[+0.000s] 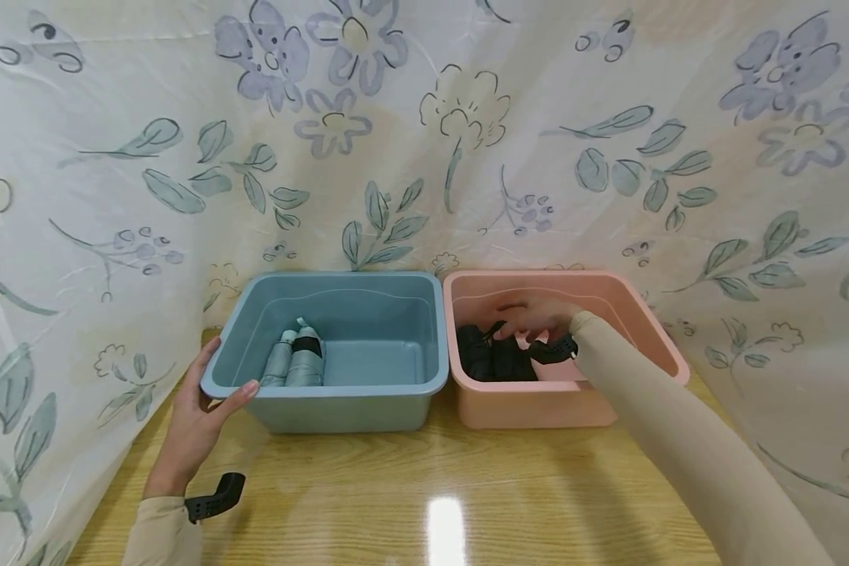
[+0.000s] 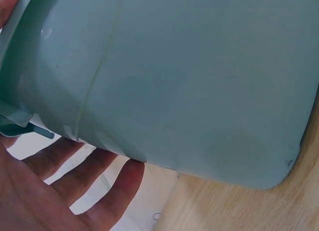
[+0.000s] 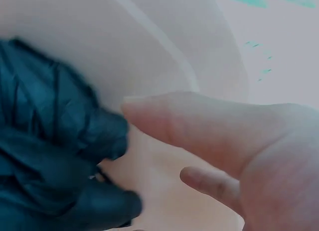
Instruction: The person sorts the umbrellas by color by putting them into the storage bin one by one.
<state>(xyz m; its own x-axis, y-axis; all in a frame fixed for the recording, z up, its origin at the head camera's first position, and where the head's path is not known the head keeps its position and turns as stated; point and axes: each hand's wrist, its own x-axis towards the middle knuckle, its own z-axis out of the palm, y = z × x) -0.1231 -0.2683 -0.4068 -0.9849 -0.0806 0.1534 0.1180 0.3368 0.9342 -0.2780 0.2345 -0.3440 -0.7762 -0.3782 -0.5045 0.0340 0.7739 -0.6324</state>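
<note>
In the head view, my left hand [image 1: 194, 420] holds the front left corner of the blue bin [image 1: 347, 391], thumb on the front rim and fingers along the left side. The left wrist view shows those fingers [image 2: 117, 191] against the outer wall. Inside that bin lie two pale blue-grey folded umbrellas [image 1: 306, 363], one with a black band. My right hand [image 1: 538, 317] reaches into the pink bin [image 1: 538, 409], over black folded umbrellas [image 1: 498, 362]. In the right wrist view, the thumb [image 3: 174, 116] is extended close beside an umbrella end; whether it touches is unclear. Other fingers are mostly hidden.
Both bins stand side by side on a wooden table [image 1: 354, 495]. A flower-patterned sheet [image 1: 424, 157] hangs behind them and along both sides. Each wrist wears a black camera mount [image 1: 215, 498].
</note>
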